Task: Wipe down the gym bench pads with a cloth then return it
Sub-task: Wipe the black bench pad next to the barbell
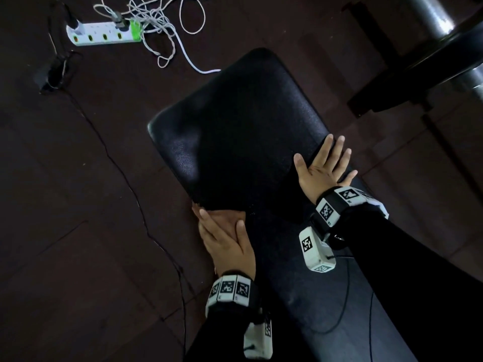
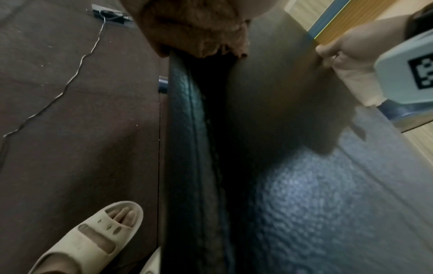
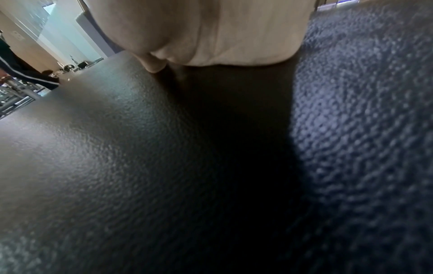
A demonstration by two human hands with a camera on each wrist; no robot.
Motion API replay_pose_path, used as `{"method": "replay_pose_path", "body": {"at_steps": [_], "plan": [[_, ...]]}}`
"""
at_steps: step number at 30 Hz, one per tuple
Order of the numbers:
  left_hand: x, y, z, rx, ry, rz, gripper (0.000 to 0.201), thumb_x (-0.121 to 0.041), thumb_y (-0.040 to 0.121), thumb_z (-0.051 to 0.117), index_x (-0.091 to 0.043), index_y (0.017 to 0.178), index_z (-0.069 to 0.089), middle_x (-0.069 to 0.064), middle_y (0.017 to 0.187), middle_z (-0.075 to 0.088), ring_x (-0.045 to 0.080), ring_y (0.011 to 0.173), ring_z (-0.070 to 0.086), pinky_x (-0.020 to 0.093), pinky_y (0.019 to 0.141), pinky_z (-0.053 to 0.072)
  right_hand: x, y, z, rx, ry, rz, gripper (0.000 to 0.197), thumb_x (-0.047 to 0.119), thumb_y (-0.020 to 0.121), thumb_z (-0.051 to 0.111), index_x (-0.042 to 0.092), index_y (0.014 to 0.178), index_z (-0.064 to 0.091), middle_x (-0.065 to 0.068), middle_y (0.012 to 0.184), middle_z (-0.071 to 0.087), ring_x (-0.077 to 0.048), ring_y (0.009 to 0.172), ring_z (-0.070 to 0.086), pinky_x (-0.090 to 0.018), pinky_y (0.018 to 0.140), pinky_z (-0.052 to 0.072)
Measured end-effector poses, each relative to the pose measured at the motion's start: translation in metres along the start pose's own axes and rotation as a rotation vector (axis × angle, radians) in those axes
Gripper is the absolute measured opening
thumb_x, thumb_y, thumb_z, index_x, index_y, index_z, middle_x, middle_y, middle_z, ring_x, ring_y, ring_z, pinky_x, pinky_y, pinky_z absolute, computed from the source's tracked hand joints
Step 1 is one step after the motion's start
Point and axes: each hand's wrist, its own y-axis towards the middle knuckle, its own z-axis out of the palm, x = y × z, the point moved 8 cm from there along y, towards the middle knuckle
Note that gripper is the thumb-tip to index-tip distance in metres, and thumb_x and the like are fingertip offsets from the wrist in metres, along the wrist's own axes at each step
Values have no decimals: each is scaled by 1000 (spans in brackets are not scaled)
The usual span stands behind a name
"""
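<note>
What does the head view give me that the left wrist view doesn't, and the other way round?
Only the head view shows the white power strip with tangled white cables on the floor, the right hand's straight fingers flat on the dark cloth, and the left hand at the cloth's edge. Only the left wrist view shows a foot in a cream slotted sandal beside the bench and the stitched side seam of the black textured bench pad. Both show the pad, the dark cloth over it, the brown floor and a thin cable across it.
</note>
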Motion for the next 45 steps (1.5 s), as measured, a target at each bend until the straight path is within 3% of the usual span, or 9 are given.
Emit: {"method": "replay_pose_path", "body": {"at_steps": [6, 12, 19, 26, 30, 34, 37, 41, 45], "plan": [[-7, 42, -17, -68, -61, 40, 78, -40, 93, 44, -2, 149, 4, 29, 148, 22, 41, 135, 28, 24, 108, 16, 1, 0, -1, -13, 10, -10, 78, 62, 91, 25, 28, 145, -21, 7, 153, -29, -19, 141, -25, -52, 109, -16], [-13, 130, -38, -130, -115, -20, 75, -41, 96, 43, -15, 151, 1, 24, 147, 28, 34, 128, 40, 24, 92, 32, 0, 1, 1, -3, 4, -8, 78, 62, 91, 24, 28, 145, -22, 7, 152, -30, -19, 140, -27, -52, 109, -17], [6, 62, -22, -114, -109, -58, 73, -31, 96, 47, -3, 150, 6, 22, 152, 23, 30, 139, 25, -5, 96, 2, 1, -1, 2, 32, -7, 3, 78, 64, 91, 21, 29, 143, -25, 7, 150, -34, -19, 139, -29, -51, 108, -19], [0, 78, -26, -78, 0, -104, 75, -40, 96, 44, -5, 150, 5, 23, 151, 24, 35, 136, 31, 28, 108, 24, 0, 0, 3, 69, -11, 16, 78, 66, 90, 19, 30, 141, -28, 8, 148, -37, -18, 138, -31, -51, 108, -19], [-27, 146, -52, -150, 139, -10, 73, -41, 96, 43, -5, 150, 10, 32, 140, 34, 49, 119, 43, 48, 97, 36, 0, -1, 4, 77, -6, 7, 79, 67, 89, 17, 30, 140, -30, 9, 147, -40, -17, 136, -34, -50, 106, -21], [-57, 212, -66, -150, 397, 86, 62, -40, 99, 38, -2, 146, 23, 28, 144, 33, 46, 124, 38, 48, 104, 25, 0, 0, 6, 74, 11, 1, 79, 66, 89, 19, 31, 140, -30, 10, 146, -40, -16, 136, -34, -49, 105, -22], [-82, 239, -61, -67, 539, 89, 58, -48, 99, 29, -5, 136, 38, 26, 135, 42, 45, 120, 40, 49, 99, 30, 0, 0, 5, 55, 14, -7, 79, 66, 89, 19, 30, 142, -27, 10, 147, -38, -17, 136, -33, -50, 106, -22], [-134, 252, -16, 123, 678, 138, 60, -57, 95, 21, -17, 135, 40, 17, 137, 44, 40, 124, 39, 51, 101, 30, 0, 0, 7, 60, 20, -9, 79, 68, 87, 16, 31, 140, -29, 10, 147, -39, -16, 136, -35, -50, 105, -23], [-198, 244, 42, 230, 648, 348, 54, -52, 97, 28, -16, 135, 41, 18, 137, 42, 37, 125, 38, 50, 105, 27, 1, -1, 4, 33, 43, -17, 76, 66, 88, 18, 34, 134, -33, 9, 149, -35, -16, 137, -32, -48, 105, -23]]}}
